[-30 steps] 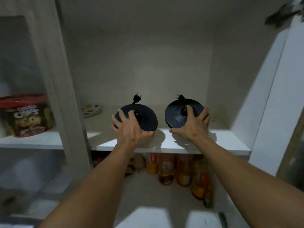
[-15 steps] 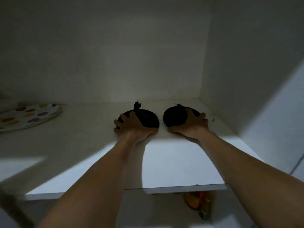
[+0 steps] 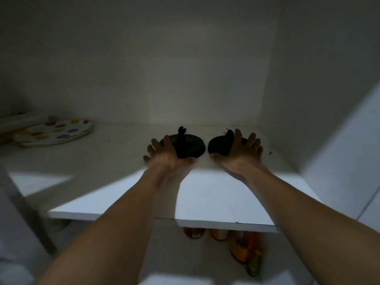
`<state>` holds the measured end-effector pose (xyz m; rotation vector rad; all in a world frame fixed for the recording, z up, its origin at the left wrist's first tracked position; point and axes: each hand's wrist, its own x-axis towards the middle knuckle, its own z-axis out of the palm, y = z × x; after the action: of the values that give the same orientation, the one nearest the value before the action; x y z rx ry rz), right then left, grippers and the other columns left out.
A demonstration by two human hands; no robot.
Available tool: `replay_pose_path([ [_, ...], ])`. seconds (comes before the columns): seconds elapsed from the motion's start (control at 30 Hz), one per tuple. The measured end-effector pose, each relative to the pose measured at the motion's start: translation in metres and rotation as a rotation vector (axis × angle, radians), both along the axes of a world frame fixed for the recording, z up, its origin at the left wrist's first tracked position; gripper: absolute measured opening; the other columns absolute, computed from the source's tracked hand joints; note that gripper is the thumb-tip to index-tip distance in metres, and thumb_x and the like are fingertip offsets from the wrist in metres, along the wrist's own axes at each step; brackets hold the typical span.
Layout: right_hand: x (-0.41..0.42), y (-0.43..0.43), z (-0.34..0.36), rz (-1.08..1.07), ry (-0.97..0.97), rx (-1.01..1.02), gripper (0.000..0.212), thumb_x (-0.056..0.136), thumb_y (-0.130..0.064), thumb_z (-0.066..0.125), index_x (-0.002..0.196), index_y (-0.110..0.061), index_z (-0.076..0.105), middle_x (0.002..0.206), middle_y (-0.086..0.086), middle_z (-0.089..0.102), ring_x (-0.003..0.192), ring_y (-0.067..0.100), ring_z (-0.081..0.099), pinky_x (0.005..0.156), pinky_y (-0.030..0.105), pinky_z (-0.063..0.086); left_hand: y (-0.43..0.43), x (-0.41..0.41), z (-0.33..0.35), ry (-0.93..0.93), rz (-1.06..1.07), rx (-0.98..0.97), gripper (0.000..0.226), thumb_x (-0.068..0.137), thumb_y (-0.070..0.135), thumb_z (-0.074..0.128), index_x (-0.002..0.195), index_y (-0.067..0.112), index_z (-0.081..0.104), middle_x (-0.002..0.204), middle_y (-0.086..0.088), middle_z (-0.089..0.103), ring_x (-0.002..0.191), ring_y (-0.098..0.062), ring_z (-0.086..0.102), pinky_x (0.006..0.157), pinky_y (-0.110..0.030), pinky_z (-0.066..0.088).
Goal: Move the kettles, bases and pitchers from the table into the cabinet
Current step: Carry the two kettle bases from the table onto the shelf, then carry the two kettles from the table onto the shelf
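Setting both bases deep toward the shelf's (image 3: 205, 202) back right corner: left hand (image 3: 166, 159) on left base (image 3: 191, 148), right hand (image 3: 240, 159) on right base (image 3: 219, 146), fingers spread wide, leaving front room for kettles.

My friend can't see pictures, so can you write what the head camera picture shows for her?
Two bare arms reach into a dim white cabinet, the left hand and right hand spread open over two round black kettle bases, the left base and the right base, lying side by side on the shelf. A spotted plate sits far left; bottles stand below.
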<state>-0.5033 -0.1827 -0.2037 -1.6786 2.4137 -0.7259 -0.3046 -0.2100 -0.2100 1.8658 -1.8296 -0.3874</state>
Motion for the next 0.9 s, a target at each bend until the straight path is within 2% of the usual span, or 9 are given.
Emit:
replay_pose_path([
  [0.1, 0.024, 0.024, 0.007, 0.125, 0.047, -0.125, 0.103, 0.081, -0.068, 0.060, 0.157, -0.020, 0.010, 0.162, 0.026, 0.002, 0.149, 0.047, 0.002, 0.121, 0.056, 0.006, 0.040, 0.019, 0.001, -0.008, 0.043, -0.163, 0.097, 0.076, 0.059, 0.069, 0.150, 0.014, 0.026, 0.150, -0.020, 0.032, 0.138, -0.041, 0.033, 0.111, -0.055, 0.032],
  [0.2, 0.062, 0.055, 0.013, 0.265, 0.100, -0.236, 0.090, 0.086, -0.062, 0.057, 0.155, -0.020, 0.018, 0.162, 0.025, 0.008, 0.149, 0.046, 0.007, 0.121, 0.056, 0.009, 0.096, 0.039, 0.002, -0.018, 0.117, -0.291, 0.082, 0.086, 0.051, 0.064, 0.149, 0.011, 0.031, 0.150, -0.019, 0.037, 0.135, -0.037, 0.040, 0.110, -0.050, 0.036],
  [0.27, 0.095, 0.080, 0.014, 0.371, 0.067, -0.287, 0.083, 0.089, -0.057, 0.056, 0.154, -0.019, 0.020, 0.162, 0.024, 0.011, 0.149, 0.043, 0.009, 0.122, 0.055, 0.010, 0.140, 0.058, 0.000, -0.077, 0.166, -0.336, 0.074, 0.089, 0.049, 0.061, 0.147, 0.011, 0.035, 0.148, -0.017, 0.041, 0.132, -0.035, 0.043, 0.109, -0.047, 0.038],
  [0.43, 0.202, 0.151, 0.012, 0.645, 0.007, -0.337, 0.080, 0.092, -0.050, 0.054, 0.154, -0.013, 0.021, 0.158, 0.024, 0.021, 0.147, 0.041, 0.020, 0.121, 0.053, 0.014, 0.249, 0.142, 0.011, -0.201, 0.401, -0.400, 0.061, 0.090, 0.045, 0.058, 0.139, 0.012, 0.043, 0.142, -0.015, 0.046, 0.127, -0.035, 0.048, 0.106, -0.047, 0.039],
  [0.53, 0.271, 0.207, 0.012, 0.808, -0.017, -0.328, 0.077, 0.092, -0.051, 0.053, 0.153, -0.015, 0.022, 0.158, 0.023, 0.021, 0.146, 0.041, 0.023, 0.121, 0.052, 0.015, 0.327, 0.204, 0.014, -0.255, 0.561, -0.381, 0.061, 0.090, 0.045, 0.058, 0.139, 0.013, 0.042, 0.142, -0.015, 0.045, 0.128, -0.034, 0.048, 0.107, -0.050, 0.039],
  [0.7, 0.387, 0.322, 0.008, 1.055, -0.074, -0.283, 0.080, 0.093, -0.052, 0.052, 0.156, -0.023, 0.012, 0.162, 0.023, 0.014, 0.148, 0.041, 0.018, 0.122, 0.052, 0.014, 0.474, 0.303, 0.008, -0.306, 0.834, -0.326, 0.060, 0.091, 0.044, 0.057, 0.139, 0.012, 0.043, 0.143, -0.016, 0.046, 0.127, -0.037, 0.047, 0.104, -0.049, 0.041],
  [0.9, 0.512, 0.490, -0.023, 1.342, -0.078, -0.201, 0.077, 0.095, -0.049, 0.050, 0.156, -0.021, 0.012, 0.161, 0.023, 0.015, 0.148, 0.041, 0.018, 0.122, 0.053, 0.014, 0.667, 0.392, -0.015, -0.327, 1.110, -0.204, 0.062, 0.091, 0.042, 0.058, 0.143, 0.012, 0.041, 0.144, -0.016, 0.044, 0.128, -0.038, 0.047, 0.105, -0.051, 0.040],
])
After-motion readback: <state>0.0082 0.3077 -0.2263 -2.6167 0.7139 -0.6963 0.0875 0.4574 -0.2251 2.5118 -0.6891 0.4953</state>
